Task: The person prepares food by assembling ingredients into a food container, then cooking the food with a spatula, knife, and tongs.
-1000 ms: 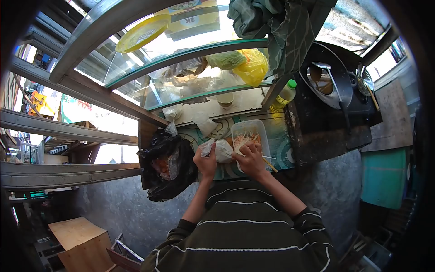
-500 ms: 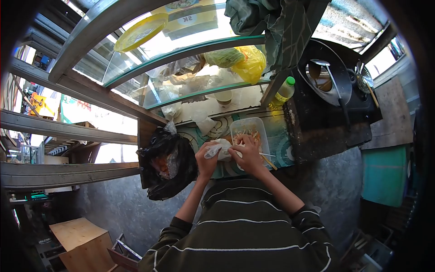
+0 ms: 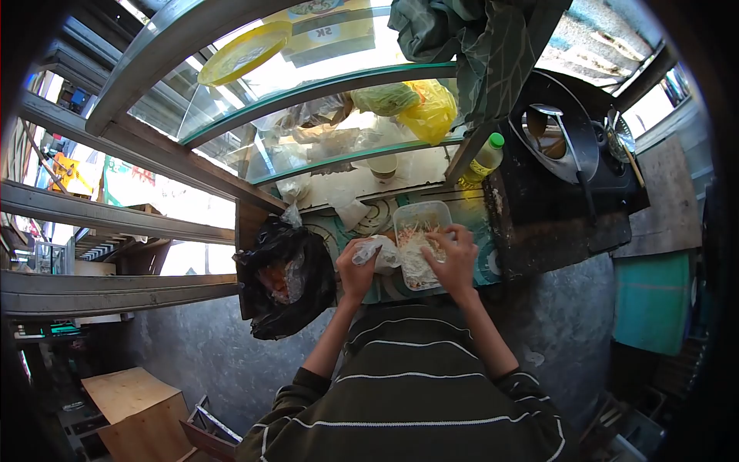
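My left hand (image 3: 356, 268) is closed on a small clear plastic bag (image 3: 382, 254) with something white in it, just left of the tub. Beside it stands a clear rectangular tub (image 3: 445, 209) holding shredded food with white powder (image 3: 416, 266) on its near part. Over the right side of the tub is my right hand (image 3: 453, 260), its fingers apart and curved, with nothing visible between them. On the left of the counter lies an open black plastic bag (image 3: 308, 282) with orange contents.
A green-capped bottle (image 3: 483, 160) stands behind the tub. A wok (image 3: 573, 146) with ladles sits on the black stove at the right. Above the counter, a glass cabinet holds a yellow bag (image 3: 428, 110) and a cup (image 3: 382, 165). A wooden box (image 3: 135, 396) is at lower left.
My right hand has moved right, away from the small bag, and its fingers have spread. White powder now shows on the shredded food. The left hand still holds the bag.
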Demonstrator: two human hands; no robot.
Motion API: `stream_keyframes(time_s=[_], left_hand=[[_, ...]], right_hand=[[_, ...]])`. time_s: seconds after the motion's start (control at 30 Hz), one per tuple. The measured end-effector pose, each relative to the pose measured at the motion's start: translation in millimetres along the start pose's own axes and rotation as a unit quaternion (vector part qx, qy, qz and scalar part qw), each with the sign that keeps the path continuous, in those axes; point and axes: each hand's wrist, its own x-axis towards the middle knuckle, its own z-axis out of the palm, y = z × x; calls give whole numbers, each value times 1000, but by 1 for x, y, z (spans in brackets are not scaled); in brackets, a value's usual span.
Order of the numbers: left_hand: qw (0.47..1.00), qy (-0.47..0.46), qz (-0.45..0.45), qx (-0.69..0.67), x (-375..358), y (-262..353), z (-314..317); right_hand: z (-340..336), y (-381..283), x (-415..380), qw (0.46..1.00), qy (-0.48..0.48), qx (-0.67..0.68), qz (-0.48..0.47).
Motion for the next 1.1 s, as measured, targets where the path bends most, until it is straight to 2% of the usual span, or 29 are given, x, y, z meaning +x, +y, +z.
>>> stream_keyframes(time_s=[0.1,0.13,0.17,0.2,0.23,0.3,0.4,0.63,0.73,0.8,0.83,0.9,1.1], left_hand=[[1000,-5,10,14,-1,0,0],[1000,-9,13,15,-1,-1,1],[1000,-14,16,14,0,-2,2],[1000,-16,16,13,0,-1,4],[1000,-19,14,14,1,0,4],[1000,-23,13,17,3,2,4],[999,-39,1,8,4,4,4],[997,-72,21,11,7,3,6],[996,-80,21,13,11,7,7],[996,-81,22,15,10,7,7],[997,-73,11,14,9,5,7],[998,-64,-1,12,9,3,9],[998,-46,-39,-3,8,1,10]], right_hand=[[-20,47,-17,983,27,-165,82],[-22,63,-22,982,26,-166,82],[-25,78,-26,984,-89,-30,151],[-24,87,-30,950,-200,107,214],[-18,89,-35,950,-198,108,215],[0,91,-42,944,-140,256,152],[23,94,-38,920,-128,331,166],[35,91,-34,918,-94,354,150],[35,106,-37,890,-70,407,192],[23,103,-38,837,-73,470,270],[21,101,-39,837,-73,470,270],[15,98,-40,798,-46,516,307],[-5,83,-31,779,-34,549,302]])
